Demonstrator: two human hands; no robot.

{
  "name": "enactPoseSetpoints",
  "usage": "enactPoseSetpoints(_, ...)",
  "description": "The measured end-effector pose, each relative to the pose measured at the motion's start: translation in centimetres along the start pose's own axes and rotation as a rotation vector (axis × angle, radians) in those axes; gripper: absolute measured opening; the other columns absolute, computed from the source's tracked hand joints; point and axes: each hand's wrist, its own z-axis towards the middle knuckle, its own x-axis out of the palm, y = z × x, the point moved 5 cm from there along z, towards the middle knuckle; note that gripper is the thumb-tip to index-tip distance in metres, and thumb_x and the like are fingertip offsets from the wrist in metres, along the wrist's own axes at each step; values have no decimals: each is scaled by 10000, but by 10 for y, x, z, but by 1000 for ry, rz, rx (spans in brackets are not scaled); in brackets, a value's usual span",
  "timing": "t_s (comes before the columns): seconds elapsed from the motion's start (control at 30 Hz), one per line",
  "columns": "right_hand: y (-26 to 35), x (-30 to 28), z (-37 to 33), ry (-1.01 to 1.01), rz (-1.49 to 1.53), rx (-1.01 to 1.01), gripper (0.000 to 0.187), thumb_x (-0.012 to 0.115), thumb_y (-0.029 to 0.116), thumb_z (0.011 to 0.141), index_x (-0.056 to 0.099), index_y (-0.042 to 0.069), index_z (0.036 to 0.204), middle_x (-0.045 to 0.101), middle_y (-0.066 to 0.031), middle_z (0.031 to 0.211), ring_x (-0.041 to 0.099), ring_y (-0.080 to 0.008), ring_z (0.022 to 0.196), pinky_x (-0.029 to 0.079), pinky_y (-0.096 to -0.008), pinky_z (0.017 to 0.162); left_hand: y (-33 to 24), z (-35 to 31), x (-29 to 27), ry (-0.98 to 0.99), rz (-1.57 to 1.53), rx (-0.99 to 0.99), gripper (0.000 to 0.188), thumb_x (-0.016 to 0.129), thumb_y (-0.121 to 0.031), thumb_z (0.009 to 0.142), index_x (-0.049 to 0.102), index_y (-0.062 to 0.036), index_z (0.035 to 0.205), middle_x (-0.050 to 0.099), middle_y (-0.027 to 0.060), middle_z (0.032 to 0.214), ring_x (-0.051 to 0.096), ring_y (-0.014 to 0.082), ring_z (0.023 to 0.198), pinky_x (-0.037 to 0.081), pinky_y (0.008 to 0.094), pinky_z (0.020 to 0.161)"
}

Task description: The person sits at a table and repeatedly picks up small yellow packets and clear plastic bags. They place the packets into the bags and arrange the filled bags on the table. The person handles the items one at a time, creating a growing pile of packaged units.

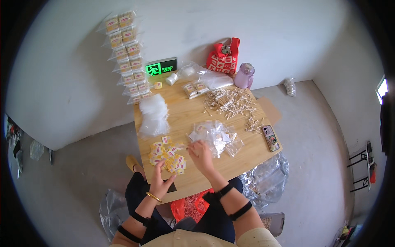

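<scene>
The cream shirt (181,239) is closest, with two bare arms reaching out from it over a wooden table (181,109). Black bands (240,210) go around both arms, and a gold bracelet (154,196) is on the left wrist.

The left hand (160,184) is open, with its thumb and fingers apart. It is by the near edge of a messy pile of little yellow and white cards (179,159). I see nothing in it, but I cannot tell if its fingertips touch the cards. The right hand (201,158) is partly curled, with its fingertips close together. I cannot tell if it has hold of something small. It is between the cards and a heap of shiny clear bags (216,135), just beside the bags.

Behind the bags is a big pile of cotton buds (225,101). A phone (270,138) lies near the right edge of the table. On the left side are flat, cloudy bags (154,113) and a tall stack of filled packs (127,51). At the back stand a red bag (224,59) and a purple bottle (245,75).
</scene>
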Motion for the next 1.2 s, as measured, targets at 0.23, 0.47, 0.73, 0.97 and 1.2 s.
enactPoseSetpoints(0.23, -23, 36, -97, 257, 870, 313, 131, 606, 62, 921, 612, -17, 1025, 664, -26, 922, 603, -78, 868, 476, -230, 772, 25, -6, 19, 272, -196, -307, 295, 735, -158, 829, 598, 16, 1023, 677, 55, 851, 645, 118, 771, 514, 247, 685)
enactPoseSetpoints(0.47, -24, 52, -144, 437, 749, 421, 198, 630, 78, 905, 596, -26, 1071, 663, -59, 982, 619, -106, 902, 481, -257, 826, 36, -52, 23, 490, -168, -470, 180, 684, -165, 877, 691, 11, 913, 673, 19, 755, 595, 54, 677, 475, 218, 625)
enactPoseSetpoints(0.73, -10, 43, -140, 363, 851, 357, 148, 614, 134, 927, 621, -10, 959, 654, -40, 887, 580, -105, 856, 463, -262, 795, 32, -67, 7, 554, -207, -541, 174, 687, -134, 872, 683, 18, 958, 671, 12, 804, 588, 56, 687, 467, 212, 632)
enactPoseSetpoints(0.97, -55, 60, -115, -6, 754, 606, 165, 629, 183, 913, 646, 24, 955, 652, -17, 813, 548, -68, 686, 436, -216, 613, 47, -64, -22, 493, 149, -446, 186, 733, -163, 803, 718, -24, 924, 705, 65, 793, 651, 125, 706, 507, 261, 663)
enactPoseSetpoints(1.2, -46, 52, -80, -59, 66, 342, 185, 648, 130, 835, 648, 17, 980, 650, -103, 1014, 595, -203, 895, 462, -324, 754, 55, -42, -29, 481, 568, -438, 358, 808, -185, 675, 667, -83, 988, 696, 79, 858, 668, 245, 832, 507, 352, 780)
